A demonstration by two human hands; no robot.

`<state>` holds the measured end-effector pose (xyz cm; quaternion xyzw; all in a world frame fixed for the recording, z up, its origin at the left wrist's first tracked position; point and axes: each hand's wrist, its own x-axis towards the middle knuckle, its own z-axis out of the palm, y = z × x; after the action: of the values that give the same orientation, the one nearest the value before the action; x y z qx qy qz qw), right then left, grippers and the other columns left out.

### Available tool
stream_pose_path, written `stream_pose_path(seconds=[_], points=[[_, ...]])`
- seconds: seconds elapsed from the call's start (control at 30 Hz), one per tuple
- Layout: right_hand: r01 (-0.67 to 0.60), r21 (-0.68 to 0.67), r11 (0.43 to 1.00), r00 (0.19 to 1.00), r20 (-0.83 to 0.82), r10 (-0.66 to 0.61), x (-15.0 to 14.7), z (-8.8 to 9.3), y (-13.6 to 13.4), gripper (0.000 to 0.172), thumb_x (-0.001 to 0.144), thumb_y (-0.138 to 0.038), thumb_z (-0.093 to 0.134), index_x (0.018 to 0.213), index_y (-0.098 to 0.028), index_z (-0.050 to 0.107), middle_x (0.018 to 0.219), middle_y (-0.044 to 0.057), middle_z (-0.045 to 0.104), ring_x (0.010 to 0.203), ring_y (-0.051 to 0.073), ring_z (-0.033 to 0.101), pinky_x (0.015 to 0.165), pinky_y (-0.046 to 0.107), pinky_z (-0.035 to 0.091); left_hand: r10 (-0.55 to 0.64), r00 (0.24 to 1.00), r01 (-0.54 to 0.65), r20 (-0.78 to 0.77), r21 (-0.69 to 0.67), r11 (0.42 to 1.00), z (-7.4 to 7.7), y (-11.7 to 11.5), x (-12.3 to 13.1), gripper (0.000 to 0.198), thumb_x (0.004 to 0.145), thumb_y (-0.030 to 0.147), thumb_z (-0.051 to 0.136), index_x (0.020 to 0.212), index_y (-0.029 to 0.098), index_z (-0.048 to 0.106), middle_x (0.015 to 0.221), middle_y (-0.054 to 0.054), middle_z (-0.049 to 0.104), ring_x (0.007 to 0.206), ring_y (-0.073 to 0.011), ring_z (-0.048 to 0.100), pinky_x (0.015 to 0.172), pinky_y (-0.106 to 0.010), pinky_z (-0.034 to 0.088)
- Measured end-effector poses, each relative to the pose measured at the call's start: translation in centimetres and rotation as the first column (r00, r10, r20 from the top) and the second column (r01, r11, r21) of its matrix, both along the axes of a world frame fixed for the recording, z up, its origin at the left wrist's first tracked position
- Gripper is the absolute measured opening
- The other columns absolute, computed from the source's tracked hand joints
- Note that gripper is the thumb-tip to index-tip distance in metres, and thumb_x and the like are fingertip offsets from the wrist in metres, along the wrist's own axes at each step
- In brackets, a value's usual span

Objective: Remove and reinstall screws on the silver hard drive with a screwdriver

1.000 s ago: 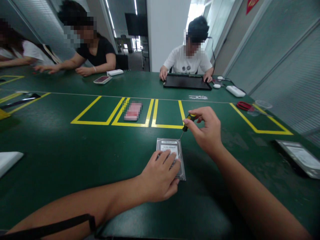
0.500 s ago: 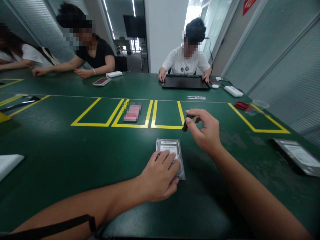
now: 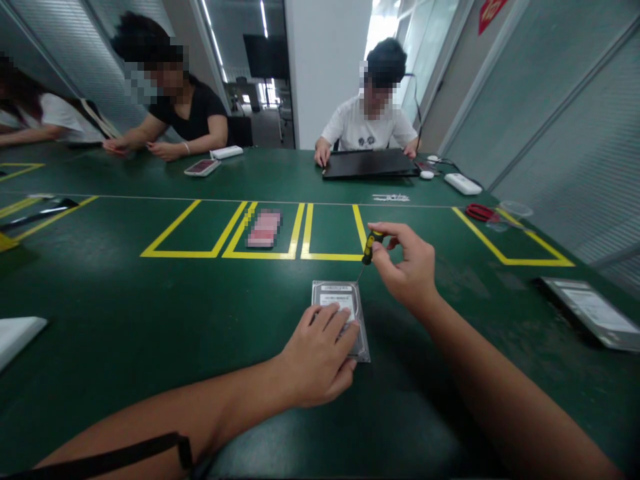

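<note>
A hard drive (image 3: 334, 288) with a silver rim and white label lies flat on the green table in front of me. My left hand (image 3: 323, 350) covers its nearer part, holding it down with the fingers over the top and the thumb at the near edge. Between the thumb and fingers of my right hand (image 3: 403, 263) is a small black-and-yellow screwdriver (image 3: 369, 248). It tilts, and its thin tip meets the drive's far right corner. Any screw there is too small to make out.
Another hard drive (image 3: 593, 310) lies at right. Yellow tape (image 3: 260, 255) marks the table, with a pink phone-like object (image 3: 264, 229) inside one outline. Red-handled scissors (image 3: 481, 213) rest at the far right. Opposite, a person handles a black panel (image 3: 370, 163). A white object (image 3: 20, 337) lies left.
The screwdriver's handle has turned in my right fingers, showing more yellow. My left hand stays on the drive. Across the table, the person's black panel has shifted, and another person's hand has moved inward.
</note>
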<state>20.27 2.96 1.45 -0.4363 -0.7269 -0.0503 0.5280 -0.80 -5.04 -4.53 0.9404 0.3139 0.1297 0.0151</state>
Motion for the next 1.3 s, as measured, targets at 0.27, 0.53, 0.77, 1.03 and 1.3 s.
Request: stream_pose_path(seconds=[0.27, 0.53, 0.77, 1.03, 1.3], points=[[-0.025, 0.067, 0.997, 0.999, -0.021, 0.027, -0.13, 0.60, 0.15, 0.012, 0.085, -0.023, 0.071, 0.094, -0.019, 0.065, 0.090, 0.003, 0.063, 0.084, 0.016, 0.059, 0.067, 0.029, 0.046, -0.003, 1.000, 0.003, 0.020, -0.004, 1.000, -0.07, -0.03, -0.08, 0.054, 0.093, 0.044, 0.049, 0.139, 0.015, 0.051, 0.143, -0.014, 0.051, 0.135, -0.0363, 0.040, 0.110, -0.057, 0.033], [-0.001, 0.018, 1.000, 1.000, -0.031, 0.002, -0.34, 0.52, -0.31, 0.014, 0.087, -0.018, 0.064, 0.101, -0.017, 0.066, 0.092, 0.003, 0.067, 0.080, 0.016, 0.059, 0.068, 0.030, 0.046, -0.006, 1.000, 0.006, 0.015, -0.006, 1.000, -0.09, 0.07, -0.12, 0.054, 0.094, 0.045, 0.048, 0.140, 0.016, 0.050, 0.145, -0.014, 0.050, 0.135, -0.0362, 0.040, 0.110, -0.057, 0.032], [-0.056, 0.053, 0.997, 0.997, -0.050, 0.058, -0.49, 0.51, -0.31, 0.010, 0.087, -0.019, 0.064, 0.097, -0.019, 0.065, 0.099, 0.005, 0.068, 0.089, 0.018, 0.062, 0.072, 0.032, 0.048, 0.003, 1.000, -0.003, 0.004, -0.009, 1.000, 0.04, 0.07, -0.12, 0.054, 0.093, 0.045, 0.049, 0.139, 0.016, 0.050, 0.145, -0.014, 0.051, 0.135, -0.0359, 0.040, 0.110, -0.056, 0.032], [0.002, 0.023, 1.000, 0.999, -0.042, -0.001, -0.56, 0.44, -0.56, 0.013, 0.087, -0.020, 0.063, 0.100, -0.019, 0.066, 0.095, 0.003, 0.069, 0.083, 0.017, 0.061, 0.070, 0.031, 0.047, -0.001, 1.000, 0.001, 0.002, -0.004, 1.000, 0.05, 0.12, -0.09, 0.054, 0.094, 0.044, 0.048, 0.140, 0.015, 0.050, 0.145, -0.014, 0.050, 0.135, -0.0365, 0.040, 0.110, -0.057, 0.032], [-0.049, 0.033, 0.998, 0.998, -0.046, 0.050, -0.52, 0.35, -0.43, 0.013, 0.089, -0.022, 0.063, 0.100, -0.019, 0.067, 0.101, 0.005, 0.068, 0.092, 0.018, 0.063, 0.072, 0.032, 0.049, 0.002, 1.000, -0.002, -0.001, -0.001, 1.000, -0.03, -0.02, 0.01, 0.053, 0.093, 0.044, 0.049, 0.139, 0.016, 0.051, 0.143, -0.014, 0.051, 0.134, -0.0366, 0.041, 0.109, -0.057, 0.032]])
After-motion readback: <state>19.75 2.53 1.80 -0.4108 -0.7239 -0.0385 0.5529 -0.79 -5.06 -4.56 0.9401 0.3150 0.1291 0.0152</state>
